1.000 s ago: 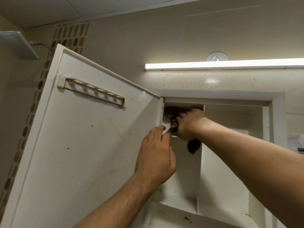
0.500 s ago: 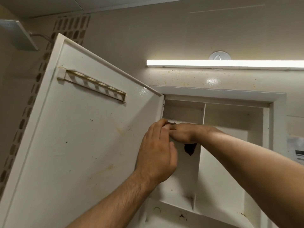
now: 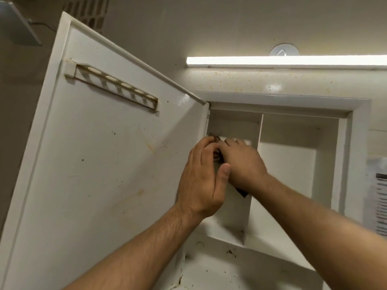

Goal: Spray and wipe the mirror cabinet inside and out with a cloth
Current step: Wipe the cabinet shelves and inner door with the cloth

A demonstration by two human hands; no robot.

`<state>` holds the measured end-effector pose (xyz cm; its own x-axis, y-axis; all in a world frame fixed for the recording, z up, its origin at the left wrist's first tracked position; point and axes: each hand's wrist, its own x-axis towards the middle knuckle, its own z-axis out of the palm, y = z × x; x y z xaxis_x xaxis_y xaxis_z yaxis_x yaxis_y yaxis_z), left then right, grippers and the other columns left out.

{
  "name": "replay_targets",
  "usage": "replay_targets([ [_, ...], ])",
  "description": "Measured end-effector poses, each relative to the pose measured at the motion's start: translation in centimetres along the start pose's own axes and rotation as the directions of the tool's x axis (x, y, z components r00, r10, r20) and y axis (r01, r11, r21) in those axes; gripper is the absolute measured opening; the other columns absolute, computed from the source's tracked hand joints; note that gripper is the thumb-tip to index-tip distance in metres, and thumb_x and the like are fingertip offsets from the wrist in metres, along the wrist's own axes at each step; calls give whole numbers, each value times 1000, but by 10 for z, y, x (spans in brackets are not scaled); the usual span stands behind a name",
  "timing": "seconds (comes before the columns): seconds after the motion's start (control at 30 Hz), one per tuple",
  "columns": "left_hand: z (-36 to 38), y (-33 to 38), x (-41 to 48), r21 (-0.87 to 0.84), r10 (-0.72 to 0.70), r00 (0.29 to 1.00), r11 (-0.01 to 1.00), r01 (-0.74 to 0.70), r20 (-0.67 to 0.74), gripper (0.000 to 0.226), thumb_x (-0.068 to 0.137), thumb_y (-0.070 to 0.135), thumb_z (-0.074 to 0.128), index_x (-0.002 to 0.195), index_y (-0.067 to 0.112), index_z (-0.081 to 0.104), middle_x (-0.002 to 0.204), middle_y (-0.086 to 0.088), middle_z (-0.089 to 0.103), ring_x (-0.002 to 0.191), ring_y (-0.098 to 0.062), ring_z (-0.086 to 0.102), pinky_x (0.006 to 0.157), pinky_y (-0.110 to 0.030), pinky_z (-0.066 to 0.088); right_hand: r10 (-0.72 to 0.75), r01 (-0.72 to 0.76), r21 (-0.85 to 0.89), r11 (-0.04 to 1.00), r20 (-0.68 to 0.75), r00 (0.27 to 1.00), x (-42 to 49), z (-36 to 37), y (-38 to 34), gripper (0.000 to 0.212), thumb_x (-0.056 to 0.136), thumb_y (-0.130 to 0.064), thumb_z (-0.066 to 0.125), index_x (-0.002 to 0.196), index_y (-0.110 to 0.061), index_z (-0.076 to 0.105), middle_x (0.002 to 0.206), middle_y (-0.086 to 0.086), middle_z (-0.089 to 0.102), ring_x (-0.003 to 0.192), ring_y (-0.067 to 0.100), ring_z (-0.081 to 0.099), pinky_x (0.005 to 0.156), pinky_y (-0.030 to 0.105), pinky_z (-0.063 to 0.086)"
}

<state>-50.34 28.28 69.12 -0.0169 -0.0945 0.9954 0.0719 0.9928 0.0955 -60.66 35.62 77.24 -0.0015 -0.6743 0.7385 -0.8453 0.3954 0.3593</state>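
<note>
Speckled glossy wall (image 3: 251, 80), white cabinet (image 3: 360, 143) | right hand (image 3: 243, 166) fingers bunch dark cloth (image 3: 243, 193) | left hand (image 3: 201, 185) fingers curled, hold unclear

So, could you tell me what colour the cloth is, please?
The cloth is dark, nearly black; head view.

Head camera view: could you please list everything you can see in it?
cabinet door: one, white, stained, open at left
slotted rack: one, white, upper inner face of door
cabinet: one, white, right of door
divider: one, white, between two compartments
light bar: one, lit white, above cabinet
round fitting: one, white, above light bar
shower head: one, grey, top left
printed sheet: one, white with dark lines, right edge
cloth: one, dark, under right hand
left hand: one, beside right hand
right hand: one, over the cloth
</note>
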Motion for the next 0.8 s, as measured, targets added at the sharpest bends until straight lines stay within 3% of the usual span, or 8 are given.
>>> replay_targets([
  [0.1,1,-1,-9,-57,-72,996,996,75,52,58,105,50,33,146,11,46,157,0,41,146,-13,37,117,-39,40,-57,75,44,996,-322,945,-38,29,-9,32,98,-25,63,130,-20,61,134,4,58,125,27,53,110,48,41],
  [0.17,2,-3,-17,-50,-93,992,994,98,87,59,105,50,33,148,11,45,158,-1,41,147,-14,36,119,-41,38,-87,101,23,995,-347,934,-54,42,-10,40,101,-23,61,140,-11,59,148,11,52,143,32,43,123,51,28],
  [0.3,2,-9,-41,15,-163,976,987,163,145,61,104,50,32,150,11,43,160,-1,38,148,-13,34,121,-40,37,-32,42,-204,978,55,998,-77,62,-26,85,98,-52,47,165,-9,16,171,16,15,159,37,2,128,56,-2],
  [0.37,0,-11,-52,53,-190,966,982,183,175,63,104,53,31,151,12,43,162,0,35,150,-11,31,122,-35,34,124,-93,-213,973,137,983,-71,68,-39,103,85,-58,60,163,-7,15,167,19,20,157,41,8,127,60,-4],
  [0.5,-8,-14,-68,118,-196,957,978,174,216,64,104,54,29,154,13,38,166,3,28,152,-7,23,121,-25,25,343,-333,-83,939,256,904,-38,76,-56,91,92,-47,61,161,-12,14,162,20,26,151,42,18,127,58,9],
  [0.6,-13,-20,-75,163,-163,960,978,127,227,61,105,55,28,153,18,37,165,6,26,152,-5,22,119,-22,23,175,-176,-22,984,288,941,-29,88,-59,86,98,-49,53,164,-19,8,167,17,19,154,40,11,127,53,1],
  [0.7,-11,-22,-82,182,-153,959,977,111,237,59,105,54,30,151,19,40,164,5,29,151,-6,25,118,-21,23,-41,16,60,998,446,894,-26,72,-39,78,102,-50,48,165,-19,15,173,10,2,160,33,-2,129,47,-2],
  [0.8,-3,-15,-89,185,-208,950,969,167,231,57,103,50,34,149,18,43,164,3,31,150,-8,28,117,-19,23,-165,182,46,982,680,715,-41,50,-30,57,100,-47,55,154,-32,42,164,4,36,149,29,35,123,50,31],
])
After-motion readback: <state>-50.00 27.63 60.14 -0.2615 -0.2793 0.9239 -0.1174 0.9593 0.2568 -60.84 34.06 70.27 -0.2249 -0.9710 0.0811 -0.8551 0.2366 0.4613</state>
